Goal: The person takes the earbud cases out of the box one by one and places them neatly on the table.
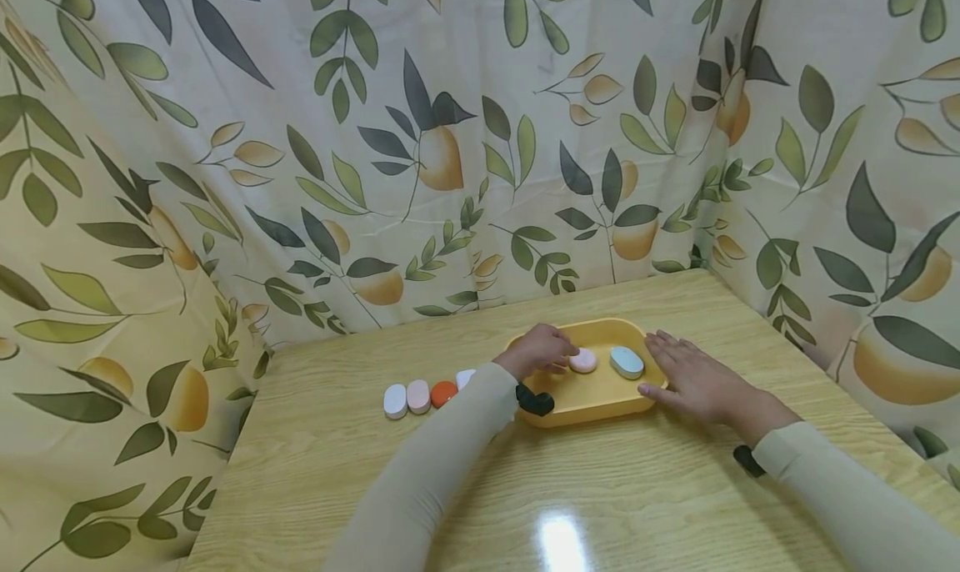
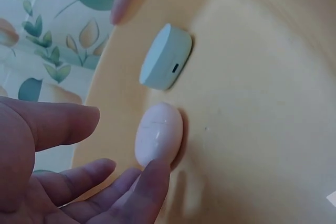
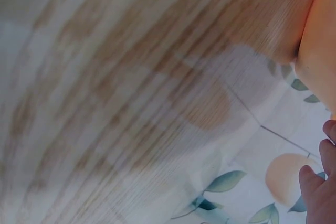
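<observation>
A yellow tray (image 1: 592, 412) stands on the table, holding a pale pink earbud case (image 1: 582, 360) and a light blue earbud case (image 1: 626, 363) side by side. My left hand (image 1: 542, 351) reaches over the tray's left part. In the left wrist view, one fingertip overlaps the near end of the pink case (image 2: 160, 132), while the thumb stays apart from it and nothing is gripped. The blue case (image 2: 167, 57) shows a small dark port on its side. With fingers extended, my right hand (image 1: 701, 380) rests at the tray's right end.
Left of the tray, several small cases stand in a row: a white one (image 1: 395, 401), a pink one (image 1: 418, 396), an orange-red one (image 1: 443, 393) and another white one (image 1: 465, 378), partly hidden by my left sleeve. A leaf-patterned curtain (image 1: 480, 155) hangs behind the wooden table (image 1: 315, 472).
</observation>
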A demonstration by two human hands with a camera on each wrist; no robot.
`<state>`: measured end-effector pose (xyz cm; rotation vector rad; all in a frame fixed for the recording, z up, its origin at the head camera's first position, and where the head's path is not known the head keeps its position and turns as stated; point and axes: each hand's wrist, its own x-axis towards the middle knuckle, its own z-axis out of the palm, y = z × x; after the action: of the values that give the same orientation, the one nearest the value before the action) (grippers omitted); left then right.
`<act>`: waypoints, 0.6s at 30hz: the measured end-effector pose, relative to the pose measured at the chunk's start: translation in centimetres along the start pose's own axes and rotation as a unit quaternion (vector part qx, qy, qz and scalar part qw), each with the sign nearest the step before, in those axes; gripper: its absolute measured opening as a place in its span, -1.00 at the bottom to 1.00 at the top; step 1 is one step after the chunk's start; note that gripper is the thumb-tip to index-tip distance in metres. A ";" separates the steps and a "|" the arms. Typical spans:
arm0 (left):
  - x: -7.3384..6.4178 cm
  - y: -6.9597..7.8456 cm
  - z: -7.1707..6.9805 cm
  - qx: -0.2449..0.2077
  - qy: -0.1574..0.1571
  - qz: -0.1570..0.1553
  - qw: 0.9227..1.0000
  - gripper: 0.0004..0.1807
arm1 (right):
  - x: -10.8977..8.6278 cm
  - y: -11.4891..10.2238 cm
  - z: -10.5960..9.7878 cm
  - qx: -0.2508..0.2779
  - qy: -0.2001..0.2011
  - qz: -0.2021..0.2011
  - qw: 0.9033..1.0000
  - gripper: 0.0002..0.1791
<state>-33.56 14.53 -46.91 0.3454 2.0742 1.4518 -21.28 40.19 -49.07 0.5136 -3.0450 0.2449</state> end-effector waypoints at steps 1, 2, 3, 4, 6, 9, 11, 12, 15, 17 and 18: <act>0.1 0.0 0.1 0.007 0.003 -0.003 1.000 -0.91 | 0.0 0.0 0.0 0.000 0.000 -0.001 1.000 0.02; 0.1 -0.1 0.2 0.015 0.008 -0.007 1.000 -0.92 | 0.0 0.0 0.0 0.002 -0.001 -0.001 1.000 0.02; 0.2 -0.1 0.2 0.023 0.012 -0.010 1.000 -0.92 | 0.0 0.0 0.0 0.003 -0.002 -0.001 1.000 0.02; 0.2 -0.2 0.3 0.030 0.016 -0.014 0.999 -0.92 | 0.0 -0.1 0.0 0.004 -0.003 -0.001 1.000 0.02; 0.3 -0.2 0.5 0.037 0.022 -0.020 0.999 -0.90 | 0.0 -0.1 0.0 0.007 -0.005 0.000 1.000 0.02; 0.3 -0.2 0.7 0.049 0.016 -0.020 0.998 -0.88 | 0.0 -0.1 0.0 0.005 -0.006 0.001 1.000 0.02; 0.2 0.0 0.9 0.059 0.017 -0.021 0.998 -0.85 | 0.0 -0.1 0.0 0.004 -0.005 0.002 1.000 0.02; 0.2 0.1 1.0 0.067 0.018 -0.021 0.997 -0.83 | 0.0 -0.1 0.0 0.003 -0.004 0.002 1.000 0.02; 0.4 0.4 1.4 0.107 0.027 -0.028 0.994 -0.79 | 0.0 -0.1 -0.2 0.003 -0.004 0.001 1.000 0.01; 0.6 0.5 1.6 0.131 0.027 -0.031 0.991 -0.74 | -0.1 -0.2 -0.3 0.005 -0.003 0.002 1.000 0.01; 0.8 0.6 1.7 0.144 0.027 -0.032 0.989 -0.71 | -0.1 -0.2 -0.3 0.006 -0.003 0.002 1.000 0.01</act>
<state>-33.29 16.45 -47.00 0.3511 2.3225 1.1357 -21.11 40.06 -48.69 0.5106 -3.0521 0.2626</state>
